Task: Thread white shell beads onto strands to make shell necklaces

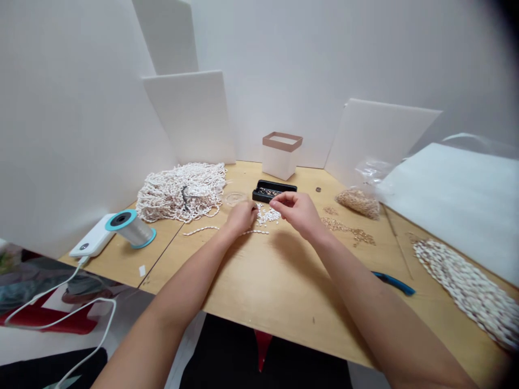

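My left hand rests low over the table with its fingers curled closed, at the left edge of a loose pile of small white beads. What its fingertips hold is hidden. A strand of white beads lies on the table and passes behind my left wrist. My right hand is raised right of the pile, thumb and forefinger pinched together; anything between them is too small to name. Just beyond both hands sits an open black case with small shiny pieces inside. A coil of clear line lies by my left hand.
Left are bundled white bead strands, a spool of clear line and a white power bank. Right are gold-coloured pieces, a bag of beads, a blue-handled tool and shell-like strands. A box stands behind.
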{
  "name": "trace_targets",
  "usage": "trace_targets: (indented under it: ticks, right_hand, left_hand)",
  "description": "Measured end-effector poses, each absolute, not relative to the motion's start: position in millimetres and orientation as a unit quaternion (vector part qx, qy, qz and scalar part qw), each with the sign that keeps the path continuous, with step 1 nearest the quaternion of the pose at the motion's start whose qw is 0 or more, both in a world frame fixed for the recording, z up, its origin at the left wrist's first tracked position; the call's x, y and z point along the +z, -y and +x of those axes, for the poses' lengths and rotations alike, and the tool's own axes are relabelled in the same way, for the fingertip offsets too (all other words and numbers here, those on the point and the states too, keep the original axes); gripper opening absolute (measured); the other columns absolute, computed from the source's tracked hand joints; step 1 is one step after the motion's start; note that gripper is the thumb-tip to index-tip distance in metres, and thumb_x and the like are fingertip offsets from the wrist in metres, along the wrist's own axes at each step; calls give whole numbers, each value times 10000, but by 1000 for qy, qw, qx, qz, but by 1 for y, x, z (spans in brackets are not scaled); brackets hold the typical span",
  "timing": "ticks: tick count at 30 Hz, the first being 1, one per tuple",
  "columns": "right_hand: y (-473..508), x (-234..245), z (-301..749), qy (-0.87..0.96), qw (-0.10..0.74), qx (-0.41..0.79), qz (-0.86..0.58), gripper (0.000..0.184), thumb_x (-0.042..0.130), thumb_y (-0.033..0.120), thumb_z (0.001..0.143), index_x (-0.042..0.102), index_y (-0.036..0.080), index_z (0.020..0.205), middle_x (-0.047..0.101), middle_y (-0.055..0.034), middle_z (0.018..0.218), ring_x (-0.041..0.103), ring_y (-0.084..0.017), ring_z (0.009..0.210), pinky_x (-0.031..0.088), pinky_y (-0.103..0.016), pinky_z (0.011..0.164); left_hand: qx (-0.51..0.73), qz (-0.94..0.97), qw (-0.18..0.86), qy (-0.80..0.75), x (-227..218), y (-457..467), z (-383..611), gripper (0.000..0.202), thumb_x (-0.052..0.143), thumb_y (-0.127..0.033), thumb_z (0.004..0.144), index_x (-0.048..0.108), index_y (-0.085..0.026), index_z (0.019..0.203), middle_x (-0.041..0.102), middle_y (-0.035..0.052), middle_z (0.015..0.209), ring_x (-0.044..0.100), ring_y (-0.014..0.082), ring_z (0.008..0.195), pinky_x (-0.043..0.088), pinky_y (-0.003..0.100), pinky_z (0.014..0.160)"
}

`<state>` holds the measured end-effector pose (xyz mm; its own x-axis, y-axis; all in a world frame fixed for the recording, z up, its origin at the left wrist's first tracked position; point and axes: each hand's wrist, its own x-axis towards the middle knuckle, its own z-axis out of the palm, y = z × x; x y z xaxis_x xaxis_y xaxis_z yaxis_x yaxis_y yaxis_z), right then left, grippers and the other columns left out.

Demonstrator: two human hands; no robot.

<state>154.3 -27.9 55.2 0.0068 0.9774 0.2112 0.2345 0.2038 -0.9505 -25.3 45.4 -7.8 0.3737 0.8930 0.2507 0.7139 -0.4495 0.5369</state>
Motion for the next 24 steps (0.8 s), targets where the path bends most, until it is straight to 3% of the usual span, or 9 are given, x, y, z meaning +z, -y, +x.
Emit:
trace_targets:
  ticks: [5, 10, 18, 24]
  right_hand:
    - [19, 36, 152, 579, 482, 413, -512, 300, 719, 453, 709, 701, 157, 750, 610, -20, 606, 480, -116, 527, 370, -254, 494]
    - [17, 29, 151, 544, 509, 432, -508, 353, 731, 487, 689, 700, 145, 768, 592, -14, 572, 463, -110, 501, 359, -255, 483]
    - [18, 31, 149, 554, 524, 399, -509, 317, 702, 449, 727, 705, 137, 785, 627, -27, 623, 489, -119, 533, 376, -256, 509]
    - [23, 32, 146, 595, 518, 319, -525, 248, 656, 398, 772, 708, 155, 770, 670, -41, 677, 534, -150, 588, 390, -270, 556]
  left_hand:
    - [416, 683, 438, -411, 8, -40, -21, 291, 638, -428, 790, 658, -138, 799, 571, 8, 653, 476, 119, 564, 369, 259, 566]
    - [453, 555, 613, -333, 12, -32, -11, 353, 776, -426, 679, 687, -136, 860, 588, 0, 708, 485, 88, 611, 383, 238, 594]
    - [412, 466, 721, -306, 12, -30, -15, 327, 859, -272, 596, 708, -142, 856, 640, 19, 812, 563, 97, 722, 426, 251, 704]
    - [391, 500, 709, -309, 13, -32, -21, 329, 855, -286, 609, 711, -123, 855, 653, 44, 855, 577, 102, 737, 443, 264, 741]
